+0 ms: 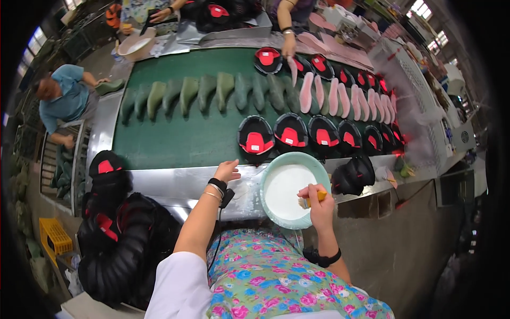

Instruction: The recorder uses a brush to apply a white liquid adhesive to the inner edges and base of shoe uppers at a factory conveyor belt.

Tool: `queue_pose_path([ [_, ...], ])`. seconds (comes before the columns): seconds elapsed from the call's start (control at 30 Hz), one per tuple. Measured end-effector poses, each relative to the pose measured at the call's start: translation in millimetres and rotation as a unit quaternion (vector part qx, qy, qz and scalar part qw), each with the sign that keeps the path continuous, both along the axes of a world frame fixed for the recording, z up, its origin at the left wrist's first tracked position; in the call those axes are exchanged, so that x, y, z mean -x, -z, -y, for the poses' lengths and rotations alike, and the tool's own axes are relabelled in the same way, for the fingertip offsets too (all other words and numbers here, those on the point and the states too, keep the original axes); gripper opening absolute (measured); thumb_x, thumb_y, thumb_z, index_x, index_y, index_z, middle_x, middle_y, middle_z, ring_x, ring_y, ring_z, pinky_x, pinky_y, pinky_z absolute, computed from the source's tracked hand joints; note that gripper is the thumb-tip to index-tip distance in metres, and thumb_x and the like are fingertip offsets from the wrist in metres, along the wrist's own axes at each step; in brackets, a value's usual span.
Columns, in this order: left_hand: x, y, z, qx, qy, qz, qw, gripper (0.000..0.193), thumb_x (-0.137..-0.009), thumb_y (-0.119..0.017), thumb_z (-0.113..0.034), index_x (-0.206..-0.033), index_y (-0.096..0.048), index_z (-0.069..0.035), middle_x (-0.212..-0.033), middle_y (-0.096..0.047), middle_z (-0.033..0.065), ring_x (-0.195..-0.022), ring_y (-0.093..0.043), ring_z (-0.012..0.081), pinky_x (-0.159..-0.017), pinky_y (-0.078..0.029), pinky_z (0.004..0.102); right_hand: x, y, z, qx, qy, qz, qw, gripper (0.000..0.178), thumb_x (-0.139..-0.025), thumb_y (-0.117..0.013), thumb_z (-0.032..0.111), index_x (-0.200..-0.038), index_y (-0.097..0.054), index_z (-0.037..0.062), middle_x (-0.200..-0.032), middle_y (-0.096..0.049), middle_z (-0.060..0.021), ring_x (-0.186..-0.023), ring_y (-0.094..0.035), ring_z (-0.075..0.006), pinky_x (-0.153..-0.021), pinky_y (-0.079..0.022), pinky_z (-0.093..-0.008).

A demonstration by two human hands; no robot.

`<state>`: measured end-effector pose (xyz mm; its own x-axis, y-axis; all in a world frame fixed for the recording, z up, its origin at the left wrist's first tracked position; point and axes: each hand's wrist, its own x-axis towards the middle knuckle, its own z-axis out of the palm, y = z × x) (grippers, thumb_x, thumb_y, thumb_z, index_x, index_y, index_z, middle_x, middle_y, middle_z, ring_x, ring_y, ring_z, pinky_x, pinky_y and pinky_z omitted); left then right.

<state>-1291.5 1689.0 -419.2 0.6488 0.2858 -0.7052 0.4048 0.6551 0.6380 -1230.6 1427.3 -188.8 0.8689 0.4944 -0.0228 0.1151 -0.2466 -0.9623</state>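
Observation:
My right hand (320, 204) is closed round a brush (317, 197) with a yellow handle, held over the pale green basin (266, 208) of white liquid. The brush's bristles point left, toward the liquid. My left hand (227, 171) is empty, its fingers apart, above the metal edge left of the basin. Beyond the basin, black shoe uppers (255, 139) with red linings stand in a row on the green conveyor belt (164, 143). Farther back lie green shoe lasts (188, 94), and pink soles (333, 97) continue that line to the right.
Stacked black uppers (130, 239) are heaped at my left, and another stack (353, 175) sits right of the basin. Across the belt, a co-worker's hand (288, 45) holds a pink sole. At far left another person (66, 98) handles a last beside a metal cart (64, 170).

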Motion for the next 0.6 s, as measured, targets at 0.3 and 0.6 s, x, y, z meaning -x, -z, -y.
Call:
queue_pose_path([
  [0.3, -103, 82, 26, 0.128, -0.223, 0.019, 0.966, 0.054, -0.094, -0.055, -0.032, -0.134, -0.035, -0.003, -0.132, -0.043, 0.0161, -0.123, -0.042, 0.0346, -0.092, -0.045, 0.0564, -13, 15, 62, 0.078, 0.135, 0.002, 0.988, 0.027, -0.099, -0.049, 0.018, -0.083, -0.058, -0.0020, -0.077, -0.065, -0.0073, -0.071, -0.058, -0.0110, -0.070, -0.047, -0.0249],
  [0.6, -49, 27, 12, 0.054, -0.093, 0.077, 0.991, 0.053, -0.089, -0.061, -0.033, -0.127, -0.044, -0.001, -0.112, -0.056, 0.0177, -0.089, -0.062, 0.0239, -0.078, -0.054, 0.0388, -27, 23, 18, 0.059, 0.025, 0.018, 0.998, 0.028, -0.099, -0.048, 0.019, -0.080, -0.058, 0.0008, -0.077, -0.062, -0.0049, -0.072, -0.056, -0.0110, -0.070, -0.046, -0.0262],
])
